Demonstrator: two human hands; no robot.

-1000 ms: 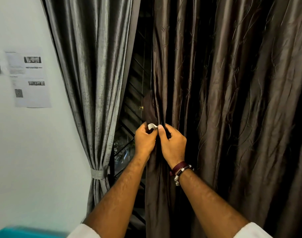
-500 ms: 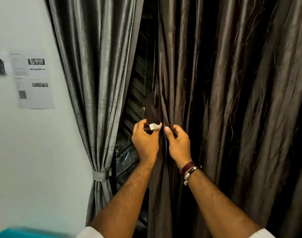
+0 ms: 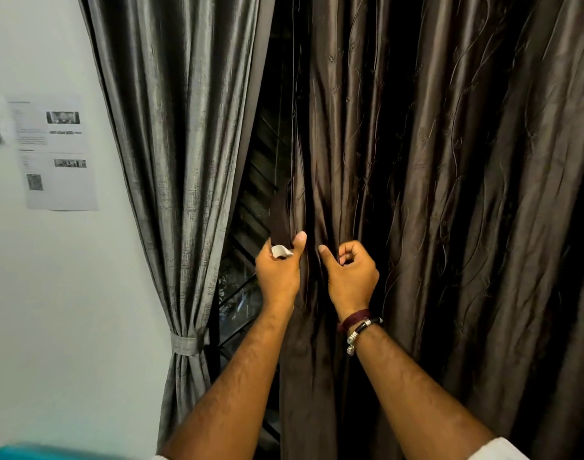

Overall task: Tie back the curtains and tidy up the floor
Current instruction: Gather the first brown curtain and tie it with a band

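Closest in, two bare forearms are reaching up from the bottom edge, white sleeves just peeking in, with a teal something blurring in the bottom left corner. The right wrist is wearing a maroon band and a dark bracelet (image 3: 363, 323) with silver beads. The left hand (image 3: 279, 273) is pinching the end of a dark brown tieback strap (image 3: 280, 224) between thumb and fingers, with a small white tab (image 3: 281, 251) sticking out at that end; the strap is running up along the edge of the brown curtain (image 3: 433, 194). The right hand (image 3: 350, 277) is sitting just beside it, fingers curled in and thumb poking toward a fold of that brown curtain; can't tell if it's actually gripping fabric. Left of the gap, the grey curtain (image 3: 171, 144) is already hanging gathered by its own grey tieback (image 3: 184, 345). Dark window bars are showing through the gap. On the white wall (image 3: 51, 293) further left, a printed paper sheet (image 3: 55, 154) is hanging.
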